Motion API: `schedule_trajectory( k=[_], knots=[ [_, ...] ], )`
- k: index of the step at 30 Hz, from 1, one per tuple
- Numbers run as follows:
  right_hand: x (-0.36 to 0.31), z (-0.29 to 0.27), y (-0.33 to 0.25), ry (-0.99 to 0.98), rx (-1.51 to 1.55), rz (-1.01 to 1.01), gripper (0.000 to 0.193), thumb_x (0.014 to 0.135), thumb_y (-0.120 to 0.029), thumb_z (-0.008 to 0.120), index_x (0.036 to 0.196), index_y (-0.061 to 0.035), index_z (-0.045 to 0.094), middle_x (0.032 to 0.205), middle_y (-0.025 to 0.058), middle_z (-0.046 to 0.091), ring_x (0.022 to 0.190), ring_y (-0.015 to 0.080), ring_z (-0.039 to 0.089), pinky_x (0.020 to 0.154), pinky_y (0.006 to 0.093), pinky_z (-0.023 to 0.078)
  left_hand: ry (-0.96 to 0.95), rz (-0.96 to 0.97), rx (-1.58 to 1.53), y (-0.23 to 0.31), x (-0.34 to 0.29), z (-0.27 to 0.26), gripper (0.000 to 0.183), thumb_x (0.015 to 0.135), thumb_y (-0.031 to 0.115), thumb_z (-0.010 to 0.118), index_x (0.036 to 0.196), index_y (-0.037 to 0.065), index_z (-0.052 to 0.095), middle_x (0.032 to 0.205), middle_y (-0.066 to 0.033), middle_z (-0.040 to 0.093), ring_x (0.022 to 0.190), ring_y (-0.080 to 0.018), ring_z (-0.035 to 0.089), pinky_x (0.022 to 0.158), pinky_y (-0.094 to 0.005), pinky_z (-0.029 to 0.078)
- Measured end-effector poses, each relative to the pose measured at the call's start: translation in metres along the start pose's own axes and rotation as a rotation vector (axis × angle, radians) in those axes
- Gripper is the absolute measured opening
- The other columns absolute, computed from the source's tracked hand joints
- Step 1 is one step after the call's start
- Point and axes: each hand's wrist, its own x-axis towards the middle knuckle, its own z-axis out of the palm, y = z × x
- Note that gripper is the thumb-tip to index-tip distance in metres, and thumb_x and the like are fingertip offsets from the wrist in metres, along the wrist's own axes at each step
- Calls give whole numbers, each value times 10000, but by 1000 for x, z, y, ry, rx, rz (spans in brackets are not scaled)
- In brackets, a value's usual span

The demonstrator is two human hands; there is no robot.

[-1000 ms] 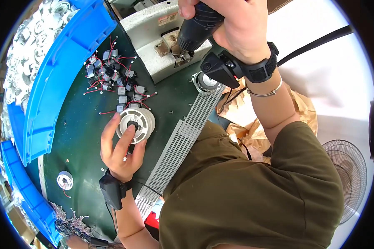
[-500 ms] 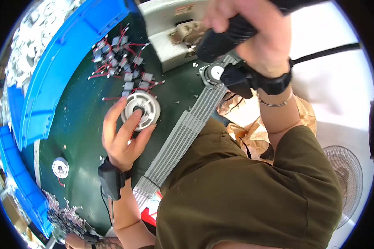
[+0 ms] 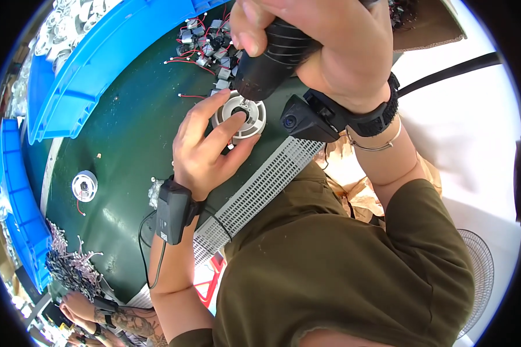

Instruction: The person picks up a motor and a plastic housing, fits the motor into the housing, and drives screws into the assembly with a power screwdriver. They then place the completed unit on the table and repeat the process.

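A white round plastic housing (image 3: pixel 257 124) with spoke-like openings and a dark centre lies on the green table. My left hand (image 3: pixel 202 147) grips its rim between thumb and fingers, with one fingertip pressed at the centre. My right hand (image 3: pixel 344 49) is wrapped round a black power screwdriver (image 3: pixel 272 61), which points down with its bit at the housing, near the dark centre. Whether the bit touches a screw is too small to tell. Just beyond the housing lies a pile of small grey motors (image 3: pixel 217 43) with red wires, partly hidden by the screwdriver.
Blue bins (image 3: pixel 92 75) line the far left side, one with white plastic parts. Another white round housing (image 3: pixel 85 186) sits at the left. A wire bundle (image 3: pixel 72 266) lies near a co-worker's hand (image 3: pixel 78 306). A perforated grey strip (image 3: pixel 260 185) runs along the table's near edge.
My right hand has brought the screwdriver down to the housing. The left hand keeps its hold on the housing. The view has shifted, and more of the co-worker's arms shows.
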Motion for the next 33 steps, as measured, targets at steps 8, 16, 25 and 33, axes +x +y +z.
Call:
schedule_trajectory(
  k=[8, 16, 25, 33],
  knots=[
    [6, 7, 0, 101, -87, 115, 446, 723, 55, 647, 1143, 58, 500, 693, 10, 589, 550, 71, 549, 494, 211, 427, -1, 17, -16, -2, 1, -1, 357, 539, 72, 806, 864, 50, 663, 1097, -145, 580, 889, -292, 626, 692, -355, 534],
    [10, -1, 17, -32, -54, 24, 389, 708, 68, 647, 1076, 51, 523, 669, -15, 561, 569, 49, 525, 530, 209, 420, -10, -12, -24, -1, -1, 1, 350, 543, 72, 801, 863, 49, 662, 1097, -141, 578, 888, -293, 622, 688, -353, 535],
    [10, 2, 8, -81, -19, 217, 340, 715, 61, 648, 1034, 40, 530, 682, 8, 587, 577, 61, 541, 558, 214, 434, -38, -57, -46, -3, -2, 1, 351, 545, 102, 810, 857, 47, 659, 1102, -141, 575, 893, -294, 616, 689, -353, 533],
    [-4, 10, 9, -76, -43, 95, 440, 707, 87, 646, 1112, 65, 476, 741, 43, 597, 621, 83, 560, 576, 225, 447, 8, -15, -36, -1, -1, -1, 374, 545, 85, 814, 875, 34, 646, 1125, -152, 568, 903, -303, 612, 702, -356, 533]
  ],
)
